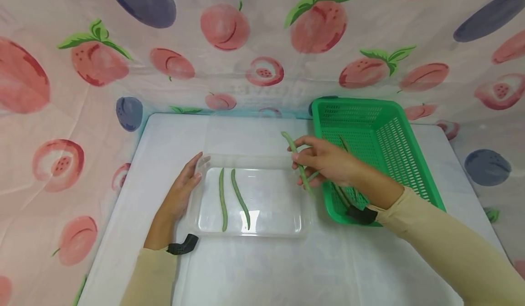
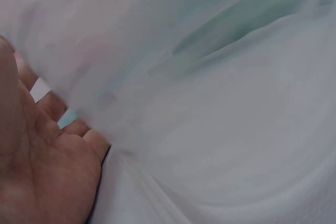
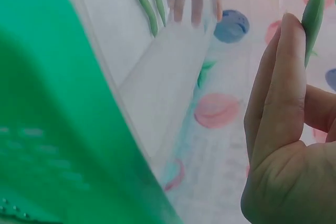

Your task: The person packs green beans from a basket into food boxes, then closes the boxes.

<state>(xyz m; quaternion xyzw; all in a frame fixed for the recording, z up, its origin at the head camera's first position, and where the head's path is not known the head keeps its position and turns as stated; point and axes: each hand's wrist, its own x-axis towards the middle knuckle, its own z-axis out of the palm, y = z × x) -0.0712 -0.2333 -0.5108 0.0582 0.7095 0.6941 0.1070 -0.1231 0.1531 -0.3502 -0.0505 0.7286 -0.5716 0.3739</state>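
My right hand (image 1: 328,160) pinches a green bean (image 1: 290,142) between thumb and fingers, above the gap between the clear plastic box and the green basket. A second short green length (image 1: 313,176) shows by its lower fingers; whether it is another bean is unclear. The right wrist view shows the held bean (image 3: 314,19) at the fingertips. My left hand (image 1: 182,189) rests with extended fingers against the left wall of the clear plastic box (image 1: 262,234). Inside the box lie two green beans, one (image 1: 223,201) left of the other (image 1: 241,199), roughly lengthwise and apart.
To the right stands a green perforated basket (image 1: 418,160) with several beans (image 1: 342,194) in it, partly hidden by my right forearm. A white-covered table (image 1: 262,269) carries both containers. Fruit-patterned cloth (image 1: 262,28) hangs behind and along the sides.
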